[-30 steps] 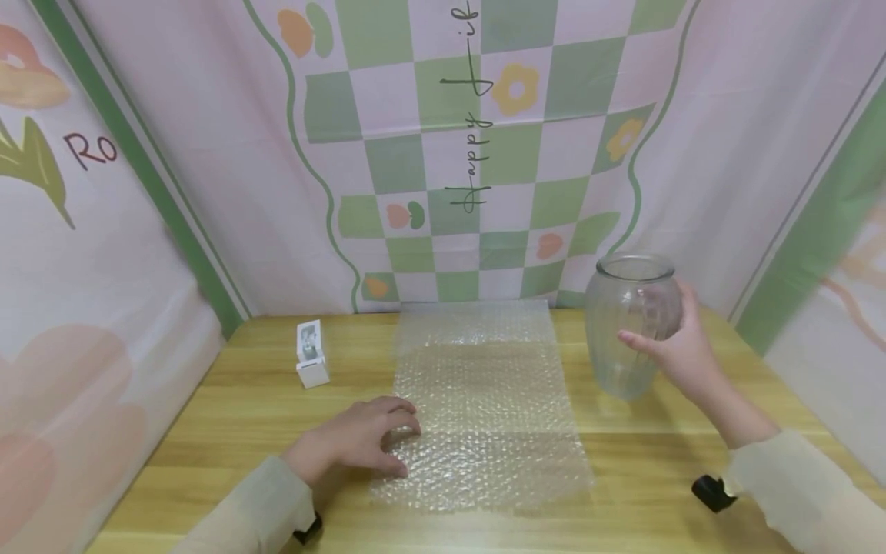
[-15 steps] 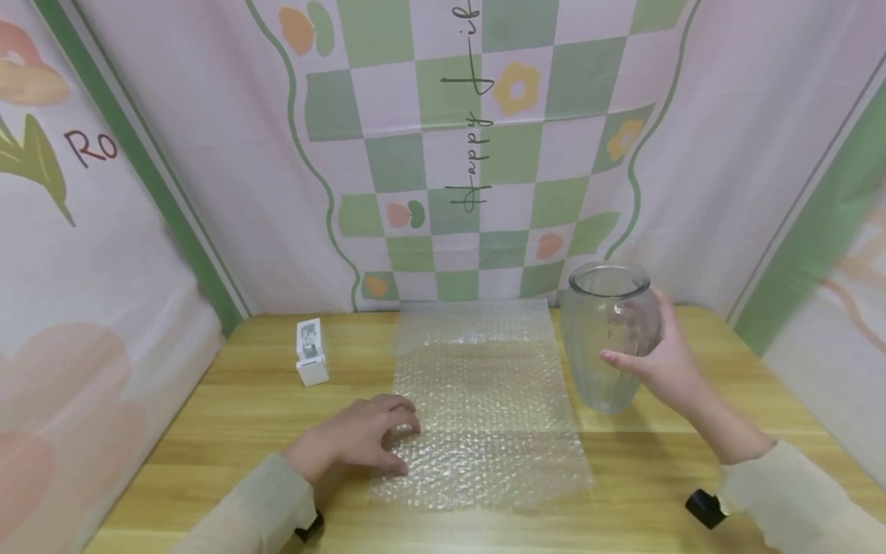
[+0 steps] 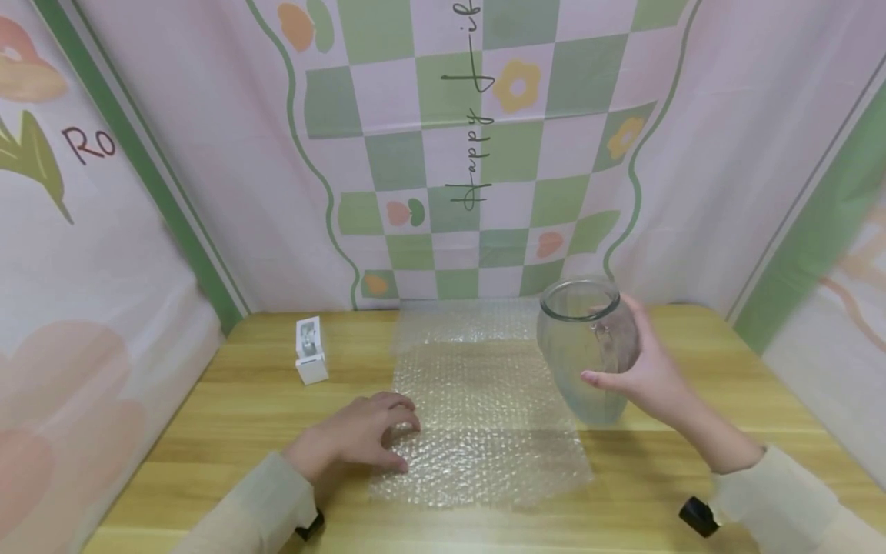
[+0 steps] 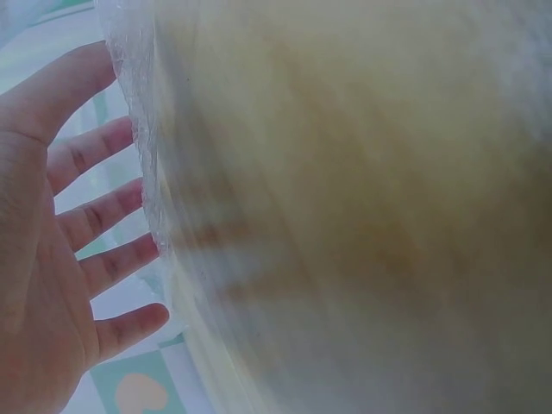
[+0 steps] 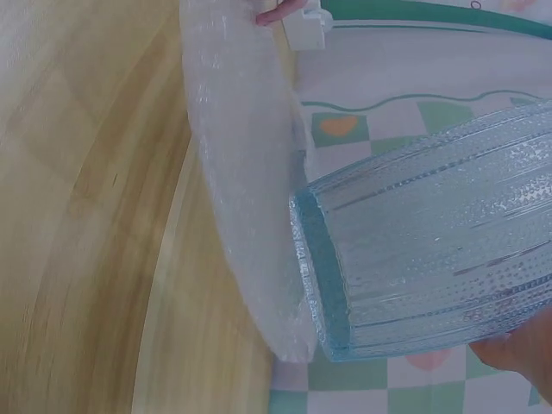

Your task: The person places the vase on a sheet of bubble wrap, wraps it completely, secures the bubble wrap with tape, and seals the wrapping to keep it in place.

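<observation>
My right hand (image 3: 647,369) grips a clear ribbed glass vase (image 3: 577,354) by its right side, thumb across the front. The vase leans a little, mouth up, and overlaps the right edge of a bubble wrap sheet (image 3: 477,415) in the head view. In the right wrist view the thick base of the vase (image 5: 431,241) shows beside the bubble wrap (image 5: 246,172). My left hand (image 3: 367,435) rests at the sheet's left edge with loosely bent fingers. In the left wrist view the fingertips of that hand (image 4: 69,224) touch the edge of the wrap (image 4: 142,129).
A small white box (image 3: 311,350) with a window stands at the back left of the wooden table (image 3: 235,431). Patterned cloth (image 3: 450,154) hangs behind the table and along both sides. A black strap piece (image 3: 699,515) hangs at the right cuff.
My right hand has carried the vase left and toward me, from beside the bubble wrap to over its right edge. My left hand has stayed in place.
</observation>
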Demonstrator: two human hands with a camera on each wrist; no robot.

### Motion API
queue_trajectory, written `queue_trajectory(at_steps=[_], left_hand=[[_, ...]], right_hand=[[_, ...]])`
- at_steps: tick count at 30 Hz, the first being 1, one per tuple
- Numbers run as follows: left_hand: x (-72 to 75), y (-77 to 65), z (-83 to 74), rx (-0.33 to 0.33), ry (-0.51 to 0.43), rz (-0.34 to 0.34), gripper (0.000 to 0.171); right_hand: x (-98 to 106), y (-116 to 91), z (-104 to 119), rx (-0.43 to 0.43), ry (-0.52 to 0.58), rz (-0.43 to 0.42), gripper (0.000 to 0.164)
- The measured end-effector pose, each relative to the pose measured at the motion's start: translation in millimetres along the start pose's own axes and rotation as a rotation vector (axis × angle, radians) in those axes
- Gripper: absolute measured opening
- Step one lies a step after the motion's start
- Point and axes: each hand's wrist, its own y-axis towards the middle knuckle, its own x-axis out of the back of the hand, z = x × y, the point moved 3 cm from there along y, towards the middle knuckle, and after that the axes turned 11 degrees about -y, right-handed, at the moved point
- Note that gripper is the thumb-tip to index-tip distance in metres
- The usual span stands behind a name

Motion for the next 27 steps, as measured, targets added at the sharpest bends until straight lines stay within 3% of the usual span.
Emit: queue_trajectory(at_steps=[17, 27], left_hand=[[1.0, -1.8, -2.5, 0.001, -0.019, -0.015, 0.057], [6.9, -0.6, -4.8, -0.002, -0.201, -0.042, 0.063]], right_hand=[[-21, -3, 18, 0.077, -0.085, 0.085, 0.116], [-35, -3, 32, 0.164, -0.161, 0.111, 0.115]])
